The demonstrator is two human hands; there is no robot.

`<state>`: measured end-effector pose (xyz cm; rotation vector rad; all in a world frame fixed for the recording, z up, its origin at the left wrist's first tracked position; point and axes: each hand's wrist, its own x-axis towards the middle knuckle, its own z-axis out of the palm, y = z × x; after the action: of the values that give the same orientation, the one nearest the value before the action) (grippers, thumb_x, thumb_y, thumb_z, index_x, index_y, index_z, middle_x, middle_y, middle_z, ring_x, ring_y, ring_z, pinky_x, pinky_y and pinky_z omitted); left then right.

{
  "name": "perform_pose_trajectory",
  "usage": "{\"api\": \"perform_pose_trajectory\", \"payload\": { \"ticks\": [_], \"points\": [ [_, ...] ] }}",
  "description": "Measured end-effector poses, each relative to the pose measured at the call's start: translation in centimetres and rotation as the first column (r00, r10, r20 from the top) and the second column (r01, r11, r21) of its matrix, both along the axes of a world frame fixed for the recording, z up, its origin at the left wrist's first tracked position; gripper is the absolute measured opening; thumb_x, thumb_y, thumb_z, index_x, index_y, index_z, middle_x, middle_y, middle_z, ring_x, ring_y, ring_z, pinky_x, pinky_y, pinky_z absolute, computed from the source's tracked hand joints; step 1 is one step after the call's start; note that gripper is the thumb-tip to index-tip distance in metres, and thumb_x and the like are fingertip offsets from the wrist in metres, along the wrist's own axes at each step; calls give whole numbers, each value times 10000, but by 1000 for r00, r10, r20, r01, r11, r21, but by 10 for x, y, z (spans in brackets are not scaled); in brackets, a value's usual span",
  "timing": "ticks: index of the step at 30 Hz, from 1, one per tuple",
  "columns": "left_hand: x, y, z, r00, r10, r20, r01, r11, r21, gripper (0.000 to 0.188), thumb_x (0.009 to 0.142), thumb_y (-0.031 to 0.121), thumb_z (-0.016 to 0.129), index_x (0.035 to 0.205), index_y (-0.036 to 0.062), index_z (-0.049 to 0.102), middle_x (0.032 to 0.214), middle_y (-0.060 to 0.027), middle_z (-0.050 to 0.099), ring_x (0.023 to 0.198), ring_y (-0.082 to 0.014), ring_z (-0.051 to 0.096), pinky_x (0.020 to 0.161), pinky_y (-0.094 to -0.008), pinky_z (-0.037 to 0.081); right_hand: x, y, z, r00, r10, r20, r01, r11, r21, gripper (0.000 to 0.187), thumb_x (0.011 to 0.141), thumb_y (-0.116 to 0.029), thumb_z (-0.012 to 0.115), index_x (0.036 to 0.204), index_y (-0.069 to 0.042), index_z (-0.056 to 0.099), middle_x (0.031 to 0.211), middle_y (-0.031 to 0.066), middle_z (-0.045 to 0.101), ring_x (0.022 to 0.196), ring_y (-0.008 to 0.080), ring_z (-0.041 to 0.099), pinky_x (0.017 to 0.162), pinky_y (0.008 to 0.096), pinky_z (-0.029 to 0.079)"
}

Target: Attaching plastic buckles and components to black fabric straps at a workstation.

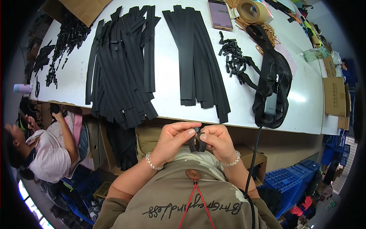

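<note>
Both my hands are at the table's near edge, in front of my body. A short black strip (198, 147), bent into a loop, hangs between them. My left hand (176, 136) pinches one end between thumb and fingers. With thumb and forefinger, my right hand (220, 140) grips the other end close by. A small dark piece shows at the left thumb tip, too small to name. Just beyond my hands lies a bundle of flat black zipper strips (196, 61). To its left, a larger pile of black zipper strips (122, 68) overhangs the near edge.
Small black pieces (232, 51) lie right of the strips, beside a black mesh bag (280, 72) with a cable. A phone (220, 14) and tape roll (252, 11) are farther back. More black pieces (70, 34) spread at far left. Another person (49, 149) sits left.
</note>
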<state>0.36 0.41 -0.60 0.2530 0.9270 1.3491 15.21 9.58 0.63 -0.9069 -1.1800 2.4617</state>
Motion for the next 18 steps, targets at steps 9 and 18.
{"api": "perform_pose_trajectory", "payload": {
  "ticks": [9, 18],
  "points": [
    [-2, 0, -2, 973, -38, -229, 47, 998, 36, 183, 853, -5, 558, 1025, -27, 618, 923, -62, 640, 818, -78, 580, 742, -211, 483, -1, 0, 1, 999, 18, 36, -18, 1000, 5, 200, 817, -102, 565, 629, -39, 539, 535, -67, 416, 457, 9, 301, 419, 182, 209],
    [-9, 12, 12, 960, -63, -272, 80, 995, 53, 187, 837, -37, 561, 1016, -45, 613, 952, -72, 638, 828, -72, 579, 740, -200, 480, -4, 12, 4, 997, 21, 70, -32, 985, 172, 170, 822, -59, 564, 660, -7, 557, 581, -73, 443, 526, 8, 330, 468, 183, 253]
  ]
}}
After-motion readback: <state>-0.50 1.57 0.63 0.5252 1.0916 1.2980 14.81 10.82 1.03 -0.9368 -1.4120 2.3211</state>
